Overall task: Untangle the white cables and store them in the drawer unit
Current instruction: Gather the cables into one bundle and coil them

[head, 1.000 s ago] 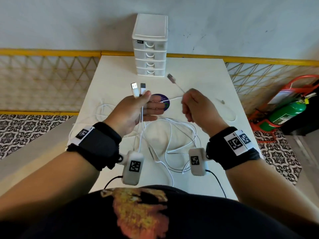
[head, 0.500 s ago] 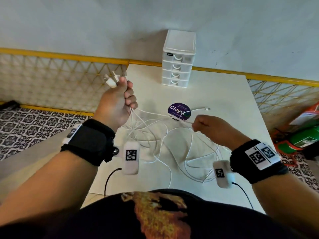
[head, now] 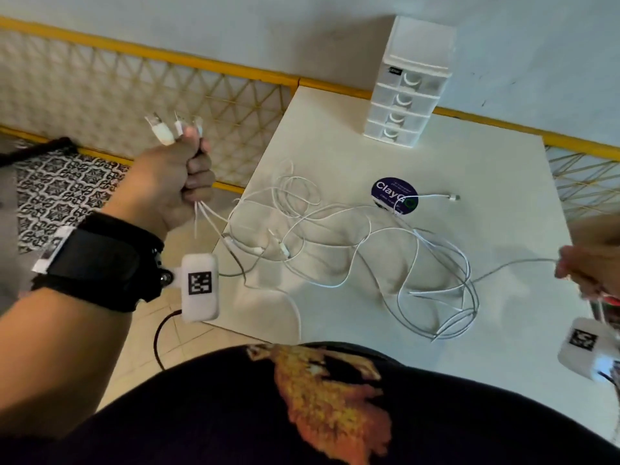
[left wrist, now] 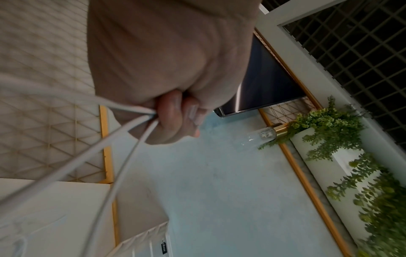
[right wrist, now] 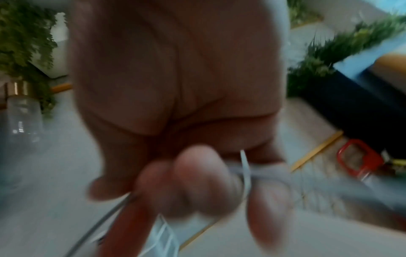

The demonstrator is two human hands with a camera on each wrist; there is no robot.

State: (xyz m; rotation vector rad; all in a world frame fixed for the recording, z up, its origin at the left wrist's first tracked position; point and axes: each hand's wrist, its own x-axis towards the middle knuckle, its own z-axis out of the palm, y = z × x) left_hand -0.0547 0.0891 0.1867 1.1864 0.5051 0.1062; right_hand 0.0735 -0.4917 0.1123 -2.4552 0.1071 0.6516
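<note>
Several white cables [head: 352,250] lie in a loose tangle across the white table [head: 335,156]. My left hand [head: 181,176] is raised off the table's left edge, fist closed round a bunch of cables; their USB plugs [head: 164,129] stick out above my thumb. In the left wrist view the cords [left wrist: 123,135] run down out of the fist [left wrist: 171,111]. My right hand [head: 583,270] is at the right edge of the table and grips one cable [right wrist: 243,170] that stretches taut toward the tangle. The white drawer unit [head: 406,85] stands at the back with all drawers closed.
A round dark-blue sticker [head: 395,195] lies mid-table, with a small connector [head: 453,197] beside it. Yellow-framed lattice panels [head: 167,88] flank the table against the wall. Patterned floor tiles [head: 63,189] lie at the left.
My left hand has risen and swung left off the table with the plug ends. My right hand has pulled far right, drawing one cable taut and spreading the tangle.
</note>
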